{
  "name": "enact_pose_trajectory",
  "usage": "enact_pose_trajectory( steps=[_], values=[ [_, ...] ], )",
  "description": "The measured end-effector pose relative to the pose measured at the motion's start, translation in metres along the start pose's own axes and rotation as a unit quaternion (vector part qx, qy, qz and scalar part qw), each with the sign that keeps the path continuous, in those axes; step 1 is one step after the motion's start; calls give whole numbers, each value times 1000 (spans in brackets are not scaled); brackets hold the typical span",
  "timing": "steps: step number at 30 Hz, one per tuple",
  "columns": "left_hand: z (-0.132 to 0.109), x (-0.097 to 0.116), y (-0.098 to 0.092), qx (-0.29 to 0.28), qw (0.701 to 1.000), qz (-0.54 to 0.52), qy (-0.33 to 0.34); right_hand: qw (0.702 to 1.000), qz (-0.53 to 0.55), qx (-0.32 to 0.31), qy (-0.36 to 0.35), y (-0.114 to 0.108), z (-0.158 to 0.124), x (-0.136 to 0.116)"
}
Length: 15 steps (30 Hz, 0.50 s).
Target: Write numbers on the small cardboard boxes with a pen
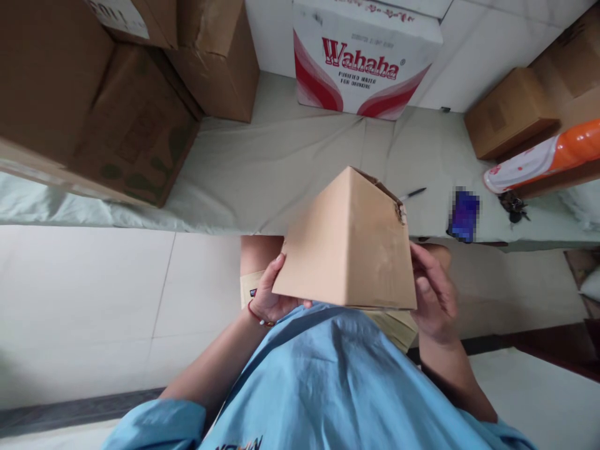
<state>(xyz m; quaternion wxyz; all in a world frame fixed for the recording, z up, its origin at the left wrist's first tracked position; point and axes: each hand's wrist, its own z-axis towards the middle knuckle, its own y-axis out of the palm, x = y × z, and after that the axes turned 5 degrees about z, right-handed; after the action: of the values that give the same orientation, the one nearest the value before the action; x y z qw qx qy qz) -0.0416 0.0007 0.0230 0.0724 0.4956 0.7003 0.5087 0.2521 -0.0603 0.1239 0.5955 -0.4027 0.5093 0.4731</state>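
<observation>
A plain brown cardboard box (347, 244) is held tilted over my lap, one vertical edge toward me. Its far right rim is torn and ragged. My left hand (276, 294) grips the lower left corner, thumb on the near face and fingers underneath. At the right edge, my right hand (434, 294) has its fingers bent against the side of the box, fingertips partly hidden behind it. Just beyond the box a dark pen (415, 193) lies on the covered table (281, 150).
Big cardboard cartons (140, 125) stand at the left. A white and red water carton (365, 62) is at the back. On the right lie a blurred-out phone (464, 214), keys (514, 206), an orange and white cylinder (544, 159) and a smaller brown box (510, 112).
</observation>
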Motion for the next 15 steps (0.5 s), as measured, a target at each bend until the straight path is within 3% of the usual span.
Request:
enact_pose_trajectory(
  steps=[3,7,13,15],
  values=[
    [-5,3,20,40,998,49,-21,985,96,96,102,-1,6,10],
    [-11,9,48,87,984,143,-57,963,153,170,139,-8,15,26],
    [-14,29,67,-28,974,223,-27,953,142,232,130,-29,6,51],
    [-14,33,66,-29,973,230,-8,949,149,243,138,-36,3,58]
  ],
)
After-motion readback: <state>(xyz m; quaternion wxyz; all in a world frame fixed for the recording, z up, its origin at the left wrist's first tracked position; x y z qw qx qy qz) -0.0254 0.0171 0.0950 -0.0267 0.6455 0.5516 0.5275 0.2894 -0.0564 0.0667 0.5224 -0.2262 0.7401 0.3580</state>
